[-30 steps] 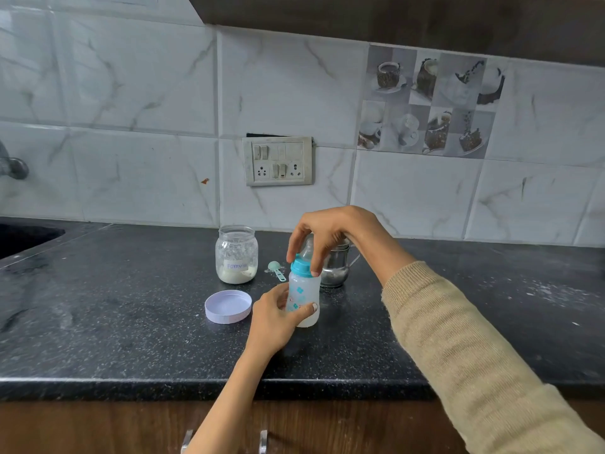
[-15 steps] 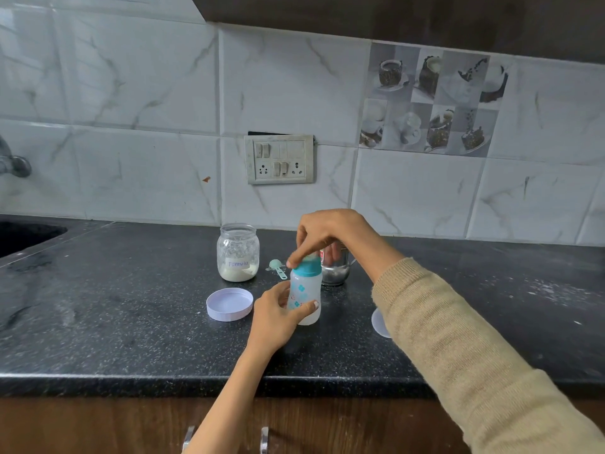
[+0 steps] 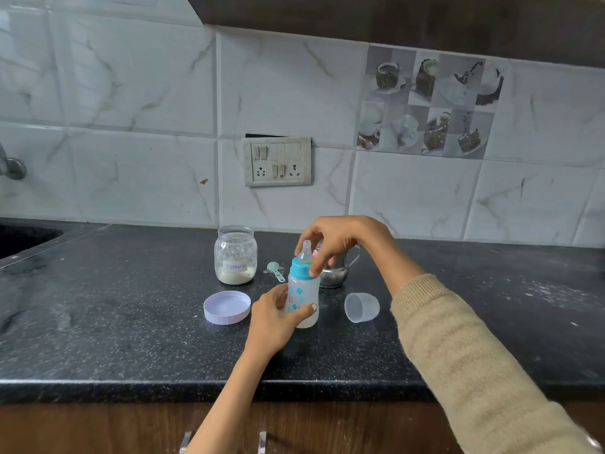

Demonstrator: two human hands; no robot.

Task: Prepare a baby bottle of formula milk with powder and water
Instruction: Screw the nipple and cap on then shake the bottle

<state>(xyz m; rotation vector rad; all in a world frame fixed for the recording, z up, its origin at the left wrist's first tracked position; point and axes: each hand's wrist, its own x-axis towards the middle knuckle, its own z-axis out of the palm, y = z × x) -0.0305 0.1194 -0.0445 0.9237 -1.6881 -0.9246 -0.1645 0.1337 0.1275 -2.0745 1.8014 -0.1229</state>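
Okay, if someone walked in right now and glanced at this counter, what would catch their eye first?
Probably the baby bottle at the middle of the dark counter, its base in the left hand while the right hand fingers its teal collar. Next, the open formula jar behind and to the left, its lilac lid lying in front of it, and the clear cap on its side to the right.

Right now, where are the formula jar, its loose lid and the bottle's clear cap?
formula jar (image 3: 235, 257), head view, on the glass wall above the label.
lid (image 3: 227, 307), head view, on its inner face.
clear cap (image 3: 362, 307), head view, on its side wall.
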